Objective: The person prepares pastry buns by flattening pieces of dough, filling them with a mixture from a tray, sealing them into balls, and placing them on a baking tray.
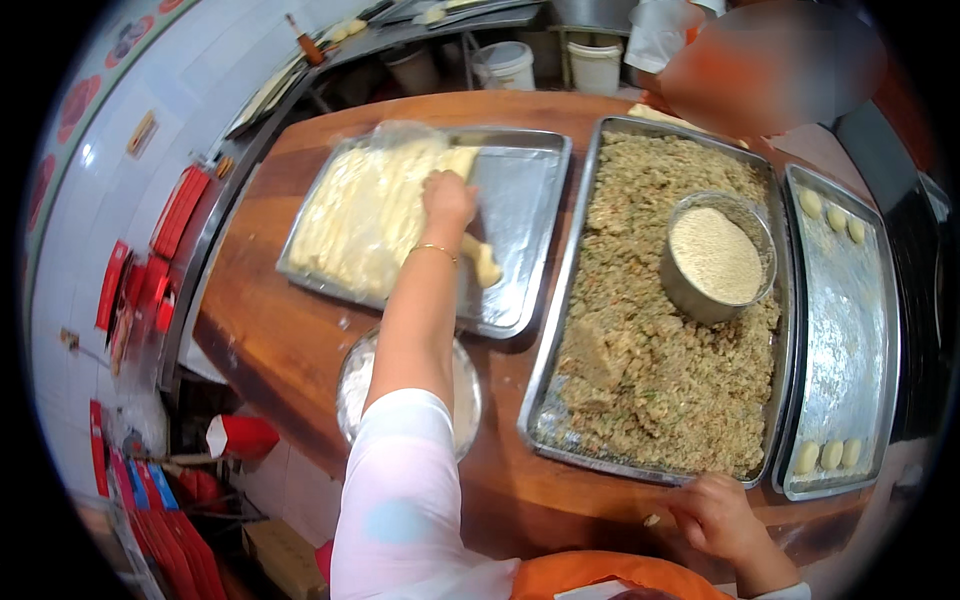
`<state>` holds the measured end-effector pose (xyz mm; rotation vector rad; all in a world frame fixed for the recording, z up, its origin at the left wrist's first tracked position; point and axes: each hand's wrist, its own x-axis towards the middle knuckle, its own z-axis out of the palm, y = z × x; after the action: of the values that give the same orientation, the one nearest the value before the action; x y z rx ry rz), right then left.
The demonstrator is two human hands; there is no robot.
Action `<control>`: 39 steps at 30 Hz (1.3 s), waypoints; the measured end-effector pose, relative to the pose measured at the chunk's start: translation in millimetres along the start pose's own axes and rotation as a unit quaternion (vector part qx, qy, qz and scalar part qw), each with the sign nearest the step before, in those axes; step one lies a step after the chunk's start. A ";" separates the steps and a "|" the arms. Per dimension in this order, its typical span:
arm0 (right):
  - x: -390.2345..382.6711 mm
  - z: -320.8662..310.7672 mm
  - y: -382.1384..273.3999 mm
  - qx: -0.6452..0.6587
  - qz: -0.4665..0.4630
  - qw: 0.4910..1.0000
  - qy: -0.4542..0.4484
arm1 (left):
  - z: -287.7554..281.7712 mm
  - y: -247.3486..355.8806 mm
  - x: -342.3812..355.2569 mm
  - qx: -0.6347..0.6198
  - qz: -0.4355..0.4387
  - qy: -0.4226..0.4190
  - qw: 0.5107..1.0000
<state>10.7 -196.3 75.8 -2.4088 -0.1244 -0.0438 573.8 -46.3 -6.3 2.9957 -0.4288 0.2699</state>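
Note:
My left hand (449, 197) reaches over the metal tray of pale dough strips (365, 215), its fingers closed round a strip at the right side of the dough. The loose end of this dough strip (483, 262) lies bent on the tray below the wrist. A clear plastic sheet (405, 137) covers part of the dough. At the near edge of the large tray of crumbly greenish-brown filling (660, 390), my right hand (715, 515) is held with curled fingers; whether anything is in them is hidden. A small crumb (652, 520) lies beside it on the wooden table.
A round metal tin of sesame seeds (715, 255) stands in the filling. Under my left forearm is a bowl of white flour (465, 400). On the right, a long tray (845, 330) holds several small dough rounds. Across the table stands another person (690, 60); white buckets (505, 65) are behind.

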 end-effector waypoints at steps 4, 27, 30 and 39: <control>-13.3 -12.3 -7.9 0.004 0.071 0.995 0.068 | 32.9 -9.0 29.4 0.076 0.035 0.080 0.993; 137.4 12.7 -56.4 0.048 -0.047 0.951 0.301 | -327.6 57.0 -208.6 -0.912 0.129 -0.186 0.341; 138.6 -2.5 -70.1 -0.002 -0.128 0.922 0.366 | -359.7 62.4 -270.4 -0.909 0.206 -0.220 0.288; -133.5 -28.9 -35.1 0.079 0.129 0.988 0.024 | -205.1 14.4 -451.2 -0.937 0.005 -0.090 0.337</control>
<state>-125.6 -200.0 111.8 -2.2446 0.1985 0.0266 110.6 87.1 110.1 0.5949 -0.2878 -0.3909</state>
